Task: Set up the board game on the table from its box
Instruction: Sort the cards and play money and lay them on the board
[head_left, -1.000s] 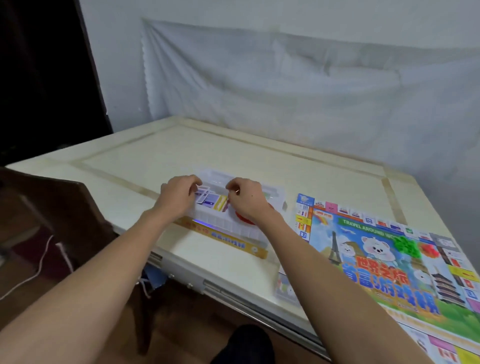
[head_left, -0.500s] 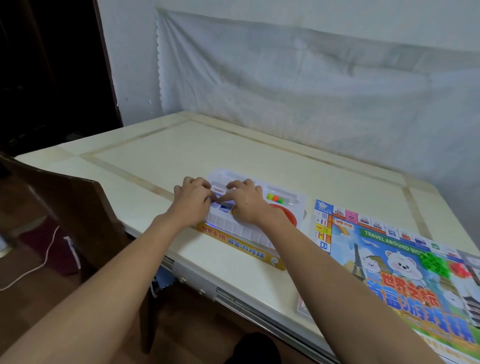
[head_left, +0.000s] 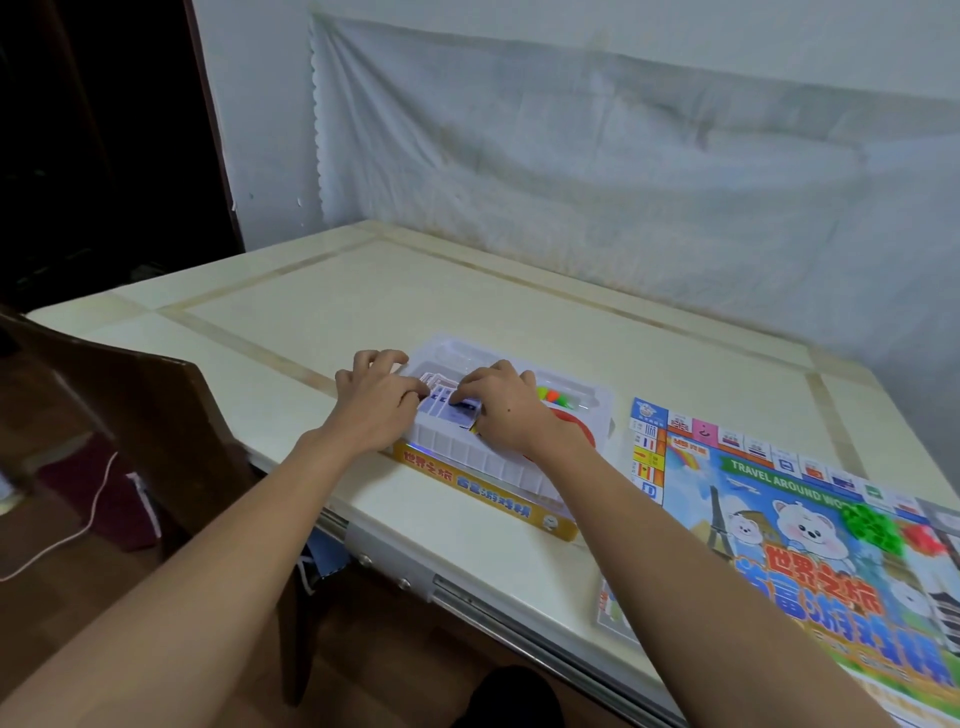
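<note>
The cream stone-topped table (head_left: 363, 312) with tan inlaid strips is the landmark. Its near edge runs from lower right up to the left corner, with a metal rail below it. Behind and to the left of the box the tabletop is bare to the far edge, where a white cloth (head_left: 623, 182) hangs on the wall.

The open yellow cardboard game box (head_left: 483, 486), holding a clear plastic compartment tray (head_left: 587, 410), sits just inside the table's near edge, about midway along it. Its long axis runs parallel to that edge, the yellow printed side facing the person.

The left hand (head_left: 376, 405) rests at the tray's left end, fingers curled over the rim and touching a stack of white and blue cards (head_left: 441, 402) in the tray. The right hand (head_left: 501, 408) lies on the same stack from the right, fingertips bent down onto the cards; whether either hand truly pinches them cannot be told.

Small coloured playing pieces (head_left: 553, 395) lie in a tray compartment beside the right hand. The unfolded colourful game board (head_left: 810, 566) lies flat on the table's right part, near the box but apart from it, overhanging the near edge. A green heap (head_left: 870, 525) and a red heap (head_left: 927, 538) of small pieces sit on it.

A dark brown wooden chair back (head_left: 135, 415) stands off the table's left near corner, close to the left forearm.
</note>
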